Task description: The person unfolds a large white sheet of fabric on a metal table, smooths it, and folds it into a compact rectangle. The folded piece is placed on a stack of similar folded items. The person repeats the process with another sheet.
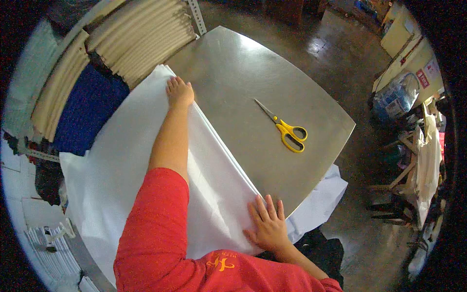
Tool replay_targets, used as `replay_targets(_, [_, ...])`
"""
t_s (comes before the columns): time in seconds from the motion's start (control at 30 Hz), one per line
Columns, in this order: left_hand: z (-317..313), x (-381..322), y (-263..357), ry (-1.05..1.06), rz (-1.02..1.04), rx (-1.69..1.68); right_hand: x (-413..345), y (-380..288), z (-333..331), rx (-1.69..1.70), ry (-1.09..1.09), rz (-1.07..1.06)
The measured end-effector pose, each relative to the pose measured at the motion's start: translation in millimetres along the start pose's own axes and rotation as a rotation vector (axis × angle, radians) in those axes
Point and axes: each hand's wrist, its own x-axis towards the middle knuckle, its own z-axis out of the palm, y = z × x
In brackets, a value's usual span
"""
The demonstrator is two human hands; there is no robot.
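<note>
A large white cloth [120, 157], folded in layers along its long edge, is spread over the metal-topped table [233, 73]. My left hand [179, 94] lies palm down near the cloth's far corner, its fingers apart on the folded edge. Close to my body, my right hand [269, 225] rests flat at the near end of that edge with its fingers spread. Neither hand grips anything. To the right of the fold, yellow-handled scissors [288, 131] lie on the bare metal, their blades together and pointing away from me.
Stacks of cream fabric [142, 36] and dark blue fabric [89, 106] line the table's left side. More white cloth [317, 200] hangs past the right edge. Across the floor [343, 80] stand a plastic-wrapped blue bundle [396, 96] and a wooden rack with pale cloth [425, 164].
</note>
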Motion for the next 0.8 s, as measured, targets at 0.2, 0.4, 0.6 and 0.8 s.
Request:
replay_targets(0.2, [1.6,55.2,-12.0,-0.013,-0.117,-0.065,4.5,-0.6,-3.5,-0.005,-0.117,0.031])
replay_targets(0.4, [-2.2,82.3,-47.8,-0.105,0.023,-0.69,2.9,-1.5,-6.2,0.016,-0.039,0.008])
replay_targets(0.6, [-85.9,-68.9,-64.9,0.508,0.473,-0.334,-0.3,-0.5,-5.2,0.03,0.019,-0.007])
replay_targets(0.8, [-68.3,-310.4,33.5,-0.239,0.553,-0.235,-4.2,4.6,3.5,0.039,0.173,-0.072])
